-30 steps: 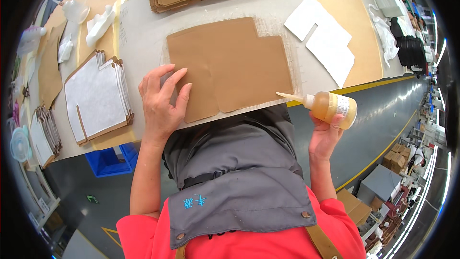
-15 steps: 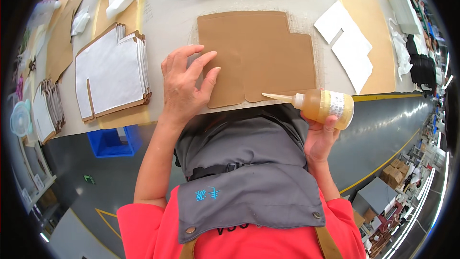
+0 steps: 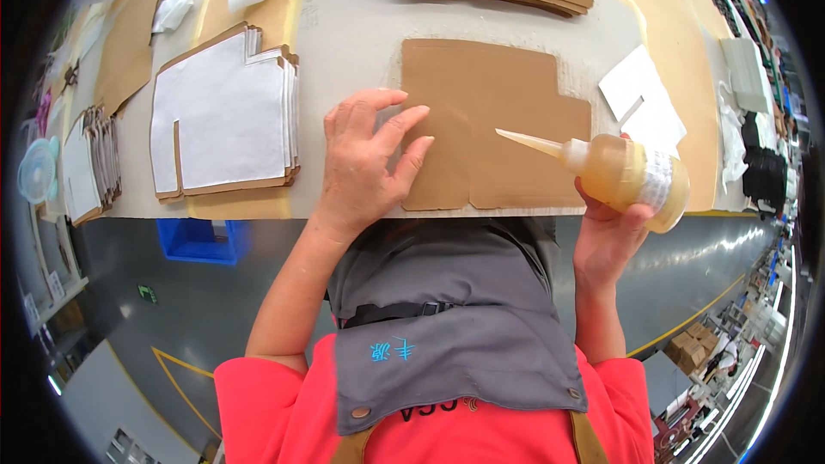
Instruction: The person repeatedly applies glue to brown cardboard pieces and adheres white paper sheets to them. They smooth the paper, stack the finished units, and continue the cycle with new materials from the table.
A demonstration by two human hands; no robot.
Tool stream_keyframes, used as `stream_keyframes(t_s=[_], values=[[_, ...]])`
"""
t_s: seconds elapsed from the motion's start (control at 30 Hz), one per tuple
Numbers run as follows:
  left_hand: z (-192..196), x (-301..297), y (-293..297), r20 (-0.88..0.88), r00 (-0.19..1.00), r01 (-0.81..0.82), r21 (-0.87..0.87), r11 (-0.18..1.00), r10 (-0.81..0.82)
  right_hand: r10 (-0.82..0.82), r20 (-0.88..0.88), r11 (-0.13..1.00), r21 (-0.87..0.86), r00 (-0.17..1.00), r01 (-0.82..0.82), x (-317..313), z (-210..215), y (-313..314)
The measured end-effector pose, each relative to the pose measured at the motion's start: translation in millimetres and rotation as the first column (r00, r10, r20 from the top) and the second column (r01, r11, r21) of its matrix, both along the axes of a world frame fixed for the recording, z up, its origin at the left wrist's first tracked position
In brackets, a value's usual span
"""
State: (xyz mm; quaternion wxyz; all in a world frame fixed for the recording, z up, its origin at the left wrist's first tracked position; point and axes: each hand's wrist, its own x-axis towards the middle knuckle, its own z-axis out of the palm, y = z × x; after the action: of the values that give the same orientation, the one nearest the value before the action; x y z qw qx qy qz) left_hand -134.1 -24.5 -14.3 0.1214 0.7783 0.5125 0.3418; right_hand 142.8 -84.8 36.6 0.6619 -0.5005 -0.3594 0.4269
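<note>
The brown notched panel (image 3: 490,94) lies on the bench (image 3: 344,43). At its nine o'clock, the left hand (image 3: 365,159) has curved, spread fingers; at four o'clock, the right hand (image 3: 606,245) wraps its fingers around a squeeze bottle (image 3: 623,174), nozzle (image 3: 534,143) toward ten.

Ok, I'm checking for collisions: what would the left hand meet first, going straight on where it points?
The left hand would probably meet the brown sheet; its height above it is unclear.

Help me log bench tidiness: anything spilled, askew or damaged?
No clear spill or damage shows. The slotted white piece lies slanted at right, while the brown panel beside it lies nearly straight.
</note>
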Motion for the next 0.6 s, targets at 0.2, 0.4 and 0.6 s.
stream_keyframes(t_s=[0.2,0.4,0.6], values=[[1.2,-2.0,0.3,-0.006,1.0,0.009,-0.032,0.999,-0.009,0.082,0.459,0.994,0.03,0.885,-0.108,-14.0,-20.0,23.6],[1.5,-1.7,1.4,0.006,1.0,0.018,-0.049,0.999,-0.018,0.173,0.483,0.969,0.072,0.859,-0.235,-15.4,-30.8,27.8],[1.7,-2.1,1.5,0.005,1.0,0.018,-0.06,0.998,-0.018,0.121,0.464,0.984,0.061,0.878,-0.168,-9.9,-26.5,25.6]])
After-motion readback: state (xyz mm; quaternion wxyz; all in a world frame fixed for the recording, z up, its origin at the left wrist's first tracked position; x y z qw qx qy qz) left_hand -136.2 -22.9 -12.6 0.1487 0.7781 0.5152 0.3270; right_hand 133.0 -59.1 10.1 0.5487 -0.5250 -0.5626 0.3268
